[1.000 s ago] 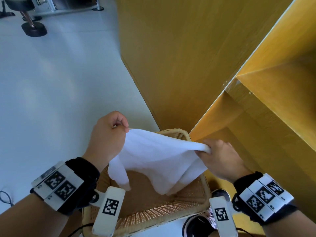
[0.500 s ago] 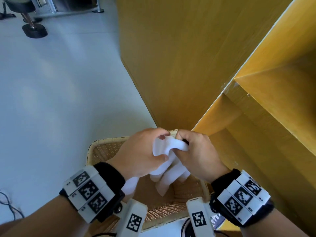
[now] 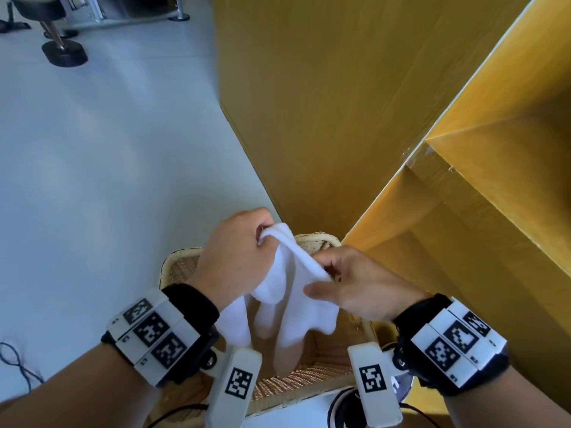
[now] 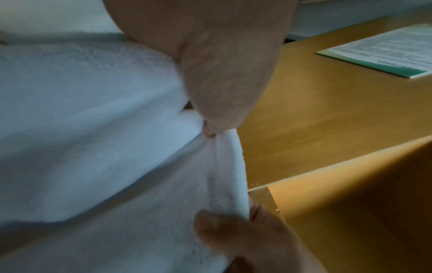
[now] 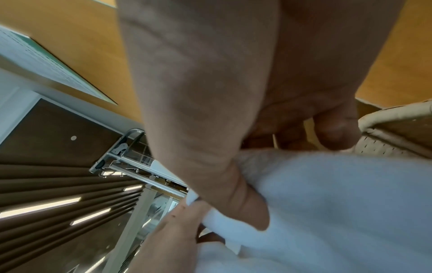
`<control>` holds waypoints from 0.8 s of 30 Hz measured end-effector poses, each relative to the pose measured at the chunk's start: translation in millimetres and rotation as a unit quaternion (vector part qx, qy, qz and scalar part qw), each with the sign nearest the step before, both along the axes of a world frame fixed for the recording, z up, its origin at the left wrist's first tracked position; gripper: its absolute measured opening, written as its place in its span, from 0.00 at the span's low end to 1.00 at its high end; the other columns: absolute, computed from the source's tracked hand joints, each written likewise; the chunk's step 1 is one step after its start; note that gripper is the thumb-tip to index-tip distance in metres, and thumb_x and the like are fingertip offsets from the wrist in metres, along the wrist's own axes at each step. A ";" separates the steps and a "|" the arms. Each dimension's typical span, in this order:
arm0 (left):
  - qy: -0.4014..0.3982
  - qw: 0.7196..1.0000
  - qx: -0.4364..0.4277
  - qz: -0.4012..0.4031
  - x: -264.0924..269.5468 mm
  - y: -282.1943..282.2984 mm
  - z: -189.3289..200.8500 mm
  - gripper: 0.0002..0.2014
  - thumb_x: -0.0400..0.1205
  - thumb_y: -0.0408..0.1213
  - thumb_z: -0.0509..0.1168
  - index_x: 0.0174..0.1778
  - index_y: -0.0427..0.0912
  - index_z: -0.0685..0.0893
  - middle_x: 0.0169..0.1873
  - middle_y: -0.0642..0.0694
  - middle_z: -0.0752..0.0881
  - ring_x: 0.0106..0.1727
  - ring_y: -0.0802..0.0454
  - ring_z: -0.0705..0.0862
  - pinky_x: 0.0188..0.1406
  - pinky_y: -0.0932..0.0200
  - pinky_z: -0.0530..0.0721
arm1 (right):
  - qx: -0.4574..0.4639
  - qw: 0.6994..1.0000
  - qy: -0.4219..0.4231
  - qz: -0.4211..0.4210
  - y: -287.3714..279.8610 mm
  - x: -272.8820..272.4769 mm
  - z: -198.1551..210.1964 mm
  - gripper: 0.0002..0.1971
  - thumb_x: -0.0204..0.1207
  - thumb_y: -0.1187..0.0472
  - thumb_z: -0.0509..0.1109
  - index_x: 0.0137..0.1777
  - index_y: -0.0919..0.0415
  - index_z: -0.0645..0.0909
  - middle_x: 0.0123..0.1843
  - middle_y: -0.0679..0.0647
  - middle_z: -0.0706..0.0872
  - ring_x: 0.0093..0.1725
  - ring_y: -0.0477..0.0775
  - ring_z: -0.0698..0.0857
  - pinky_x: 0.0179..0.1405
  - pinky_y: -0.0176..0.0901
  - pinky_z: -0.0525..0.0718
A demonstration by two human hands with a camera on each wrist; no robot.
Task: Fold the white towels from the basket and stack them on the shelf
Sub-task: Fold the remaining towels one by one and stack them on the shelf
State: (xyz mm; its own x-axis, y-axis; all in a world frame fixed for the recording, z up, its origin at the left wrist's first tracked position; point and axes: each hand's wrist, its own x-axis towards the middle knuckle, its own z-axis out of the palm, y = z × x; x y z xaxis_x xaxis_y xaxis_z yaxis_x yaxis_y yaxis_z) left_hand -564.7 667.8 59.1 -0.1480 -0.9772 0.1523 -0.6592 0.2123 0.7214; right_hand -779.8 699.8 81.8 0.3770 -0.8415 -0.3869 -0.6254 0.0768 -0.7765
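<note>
Left hand and right hand each pinch the towel, held above the basket.

One white towel, one basket, two hands, left and right, one shelf, one paper

The towel is soft white terry cloth with a matt, nubbly pile. The basket is woven pale wicker. The shelf is smooth yellowish wood-grain board, the floor glossy pale grey.
</note>
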 end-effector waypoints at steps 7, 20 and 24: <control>0.075 0.993 0.050 0.074 9.9 -5.4 0.9 0.12 0.83 0.30 0.63 0.35 0.48 0.77 0.27 0.52 0.76 0.29 0.55 0.72 0.28 0.62 0.67 | -0.043 0.996 0.082 -0.022 0.1 -13.0 -9.8 0.17 0.79 0.62 0.77 0.34 0.53 0.72 0.29 0.45 0.74 0.30 0.46 0.73 0.33 0.49 0.73; 0.208 0.953 0.128 0.182 31.2 -7.5 1.7 0.07 0.83 0.30 0.58 0.47 0.33 0.81 0.35 0.40 0.78 0.36 0.45 0.75 0.35 0.51 0.73 | -0.063 0.973 0.211 -0.062 1.6 -21.4 -21.5 0.10 0.84 0.56 0.72 0.42 0.49 0.75 0.30 0.45 0.82 0.28 0.43 0.76 0.24 0.35 0.73; 0.243 0.931 0.151 0.227 36.7 -10.4 1.4 0.07 0.84 0.29 0.57 0.46 0.33 0.80 0.34 0.42 0.74 0.36 0.47 0.72 0.31 0.56 0.69 | -0.061 0.963 0.249 -0.078 2.6 -21.8 -22.7 0.10 0.86 0.56 0.69 0.43 0.51 0.75 0.35 0.50 0.84 0.32 0.47 0.77 0.24 0.34 0.70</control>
